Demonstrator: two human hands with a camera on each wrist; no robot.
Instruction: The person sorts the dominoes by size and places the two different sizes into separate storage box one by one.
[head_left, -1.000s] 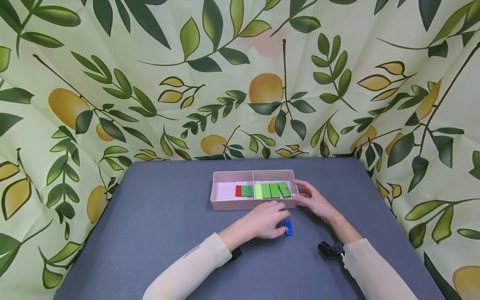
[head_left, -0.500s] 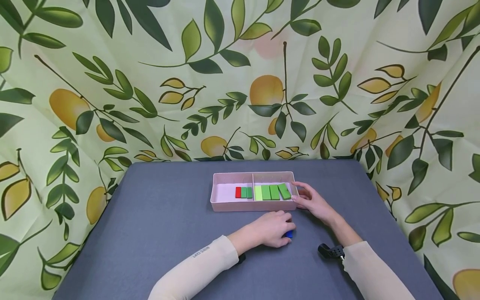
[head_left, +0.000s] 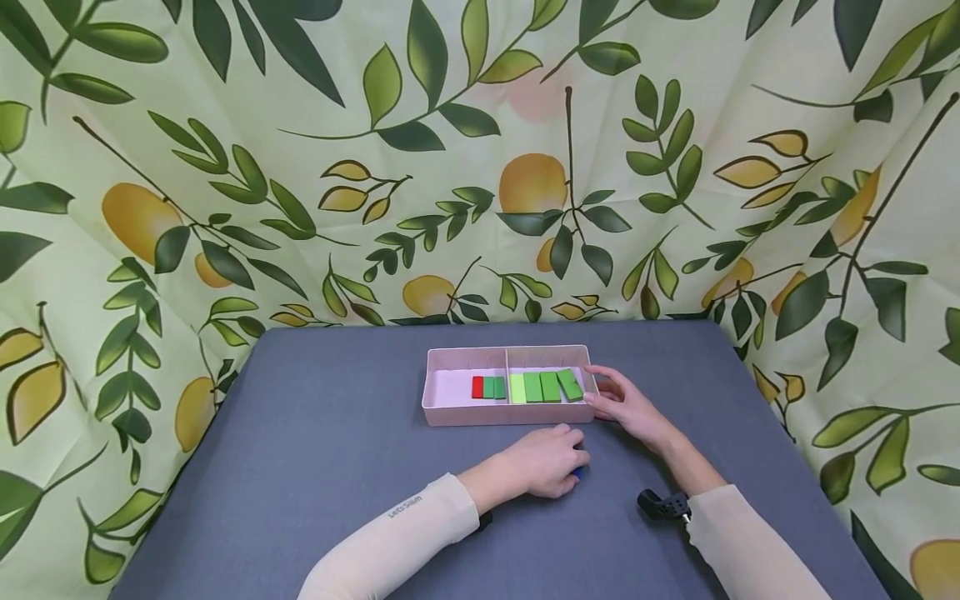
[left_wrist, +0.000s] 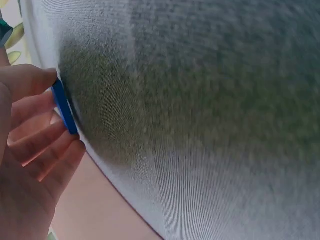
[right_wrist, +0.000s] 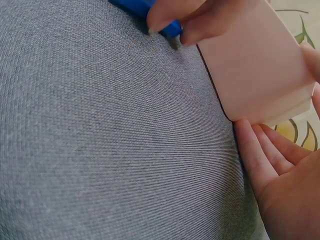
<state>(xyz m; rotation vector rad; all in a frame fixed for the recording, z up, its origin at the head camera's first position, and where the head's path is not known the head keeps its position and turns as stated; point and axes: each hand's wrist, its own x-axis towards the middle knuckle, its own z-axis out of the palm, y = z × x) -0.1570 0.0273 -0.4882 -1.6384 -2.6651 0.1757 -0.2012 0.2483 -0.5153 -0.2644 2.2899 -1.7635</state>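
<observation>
My left hand point(head_left: 551, 461) is low over the table just in front of the box and pinches a blue tile point(left_wrist: 65, 107) between thumb and fingers. From the head view only a sliver of that tile shows past the fingertips. My right hand point(head_left: 628, 410) holds the right end of a pink two-compartment box point(head_left: 468, 416), thumb near the rim and fingers against the end wall. In the left compartment lie a red tile point(head_left: 477, 387) and two narrow dark green tiles point(head_left: 495, 387). A light green tile point(head_left: 517, 389) and three green tiles point(head_left: 551, 387) line the right compartment, the rightmost one tilted.
The box stands toward the back of a table with a grey-blue cloth point(head_left: 337, 433). A divider point(head_left: 507, 375) splits the box. Behind the table hangs a leaf-patterned curtain point(head_left: 465, 233). A black strap point(head_left: 662, 504) is on the right wrist.
My left hand has come down over the blue tile and closed its fingers on it, covering most of it. The right hand stays at the end of the box.
</observation>
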